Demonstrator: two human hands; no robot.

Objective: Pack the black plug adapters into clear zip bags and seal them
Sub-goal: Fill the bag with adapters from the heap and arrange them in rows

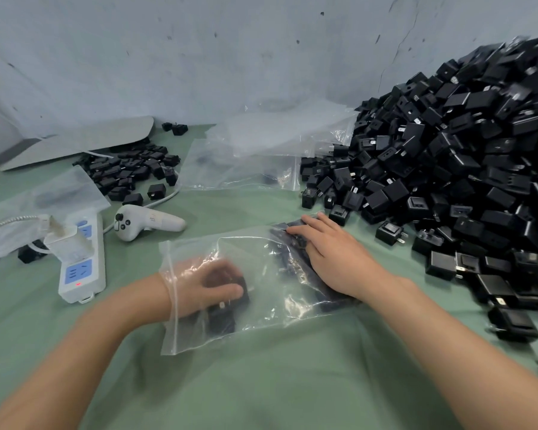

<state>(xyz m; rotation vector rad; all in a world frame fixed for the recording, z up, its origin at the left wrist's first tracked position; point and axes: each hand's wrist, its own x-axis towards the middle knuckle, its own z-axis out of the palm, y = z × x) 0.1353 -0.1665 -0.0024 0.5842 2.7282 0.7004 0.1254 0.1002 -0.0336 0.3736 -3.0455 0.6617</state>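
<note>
A clear zip bag (261, 308) lies flat on the green cloth in front of me, its zip mouth at the left. My left hand (205, 287) is inside the bag through the mouth, fingers curled round a black plug adapter (239, 290); another adapter (221, 321) lies just below it in the bag. My right hand (333, 256) rests flat on top of the bag's right end, fingers straight, pressing on several adapters (295, 243) packed inside. A big heap of loose black adapters (463, 169) fills the right side.
Spare clear bags (261, 150) lie behind the work spot. At the left are a white power strip (81, 268), a white hand controller (146, 223), a smaller pile of adapters (131, 172) and a grey-white board (84, 144). A grey wall closes the back.
</note>
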